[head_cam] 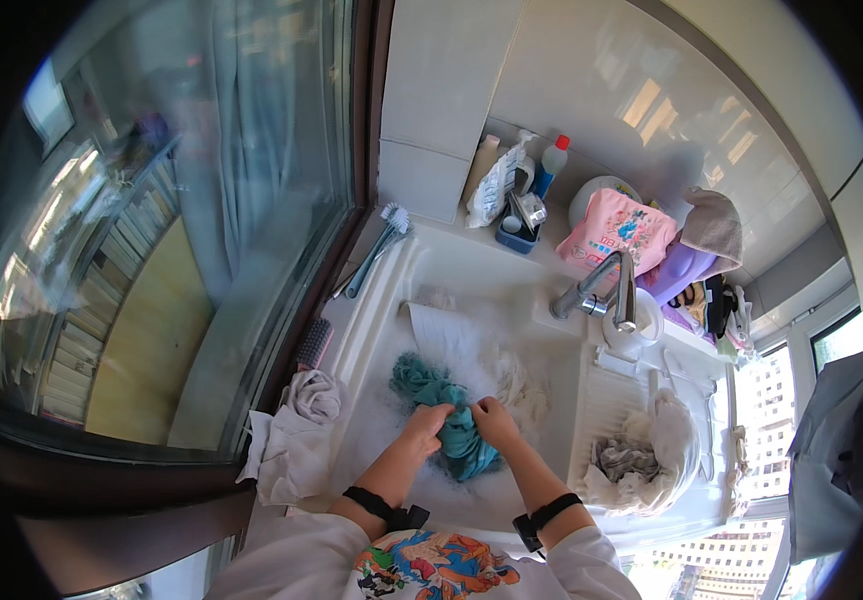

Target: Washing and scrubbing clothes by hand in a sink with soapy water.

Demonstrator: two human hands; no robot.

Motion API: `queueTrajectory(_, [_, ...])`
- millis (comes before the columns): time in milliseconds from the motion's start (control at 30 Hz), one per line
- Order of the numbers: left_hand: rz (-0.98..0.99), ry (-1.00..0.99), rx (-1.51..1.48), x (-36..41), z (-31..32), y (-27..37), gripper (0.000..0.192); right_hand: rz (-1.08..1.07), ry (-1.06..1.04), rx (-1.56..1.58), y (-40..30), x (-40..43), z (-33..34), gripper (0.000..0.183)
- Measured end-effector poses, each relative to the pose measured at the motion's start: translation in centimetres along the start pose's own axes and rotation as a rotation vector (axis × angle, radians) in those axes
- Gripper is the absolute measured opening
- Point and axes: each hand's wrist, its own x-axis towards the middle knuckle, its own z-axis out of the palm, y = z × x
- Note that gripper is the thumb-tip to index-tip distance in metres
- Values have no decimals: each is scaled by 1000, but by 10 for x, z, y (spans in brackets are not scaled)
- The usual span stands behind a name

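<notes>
A wet teal cloth [472, 450] lies twisted and bunched in the middle of a white laundry sink [379, 420] that holds sudsy water. My left hand [429, 427] grips the cloth from the left, and my right hand [494, 421] pinches it from the right, the two close together. One end of the cloth trails into the foam at the upper left; the fuller end hangs below my hands. Just to the right, a pale cloth [525, 390] lies in the suds. Behind the teal cloth, a white ribbed washboard [442, 330] is partly under foam.
A chrome faucet [589, 289] stands at the back right. Pale and grey wet clothes [645, 465] are heaped on the right ledge. White cloths [304, 442] and a scrub brush [394, 217] lie along the left edge. Bottles and a pink bag [615, 232] line the wall. A window frame [367, 150] borders the left.
</notes>
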Motion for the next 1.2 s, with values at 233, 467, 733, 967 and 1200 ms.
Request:
queueTrajectory(233, [390, -405, 1219, -49, 9, 7, 36, 99, -403, 521, -24, -10, -5, 61])
queueTrajectory(467, [102, -361, 481, -22, 16, -16, 53, -80, -24, 646, 21, 32, 14, 38])
queueTrajectory(733, [-120, -408, -532, 36, -44, -10, 56, -748, 50, 90, -91, -59, -8, 22])
queueTrajectory(967, [119, -477, -495, 30, -59, -17, 32, -630, 39, -15, -89, -60, 13, 22])
queueTrajectory(1200, [-44, -158, -335, 10, -11, 2, 18, -298, 180, -158, -63, 0, 2, 30])
